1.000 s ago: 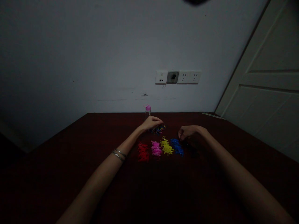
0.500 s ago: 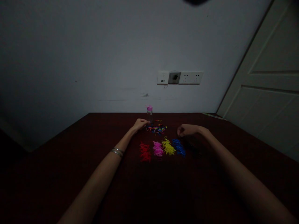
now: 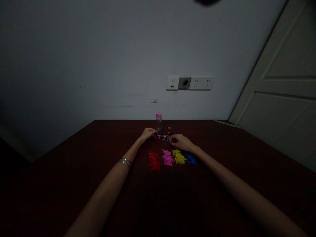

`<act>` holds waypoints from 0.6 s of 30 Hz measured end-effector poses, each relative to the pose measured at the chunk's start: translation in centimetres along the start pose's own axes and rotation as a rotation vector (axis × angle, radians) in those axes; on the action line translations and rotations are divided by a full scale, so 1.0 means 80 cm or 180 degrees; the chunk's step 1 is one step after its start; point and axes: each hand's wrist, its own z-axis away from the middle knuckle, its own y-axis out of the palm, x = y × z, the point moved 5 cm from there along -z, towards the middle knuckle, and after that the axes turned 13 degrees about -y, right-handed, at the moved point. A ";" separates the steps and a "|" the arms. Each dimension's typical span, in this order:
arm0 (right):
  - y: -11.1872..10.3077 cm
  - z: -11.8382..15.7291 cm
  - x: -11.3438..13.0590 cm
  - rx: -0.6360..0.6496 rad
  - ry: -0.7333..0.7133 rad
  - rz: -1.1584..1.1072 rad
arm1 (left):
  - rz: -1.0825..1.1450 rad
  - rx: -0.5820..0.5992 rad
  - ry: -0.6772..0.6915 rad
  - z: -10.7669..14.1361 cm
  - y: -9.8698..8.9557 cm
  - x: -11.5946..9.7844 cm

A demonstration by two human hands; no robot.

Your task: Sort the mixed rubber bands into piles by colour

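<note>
A mixed pile of small coloured elastic bands [image 3: 163,137] lies near the back of the table. My left hand [image 3: 148,133] is at its left edge, fingers pinched together; what they hold, if anything, is too small to make out. At the pile's right edge my right hand [image 3: 181,142] has its thumb and fingers curled together, their contents hidden. Nearer me lie sorted heaps: red bands [image 3: 154,161], pink bands [image 3: 168,158], yellow bands [image 3: 178,157] and blue bands [image 3: 191,159]. My right wrist and hand partly cover the blue heap.
A clear bottle with a pink cap [image 3: 158,121] stands just behind the mixed pile. The dark red-brown table [image 3: 158,204] meets a wall with a socket panel [image 3: 201,83]. A pale panelled door [image 3: 281,85] is at the right. The light is dim.
My right hand has moved left, from beyond the blue heap to the mixed pile's right edge. My left hand has stayed by the pile.
</note>
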 end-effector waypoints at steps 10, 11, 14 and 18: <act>0.006 0.000 0.004 -0.0027 0.0043 0.0383 | -0.0057 0.0000 0.0035 -0.004 0.001 0.001; 0.006 0.000 0.004 -0.0023 0.0048 0.0384 | -0.0034 -0.0006 0.0034 -0.003 0.001 0.001; 0.004 0.001 0.003 0.0011 0.0080 0.0348 | 0.0039 -0.0004 0.0063 -0.002 0.001 0.000; 0.000 0.002 0.002 -0.0014 0.0106 0.0230 | 0.0076 0.0008 0.0044 -0.001 0.001 0.000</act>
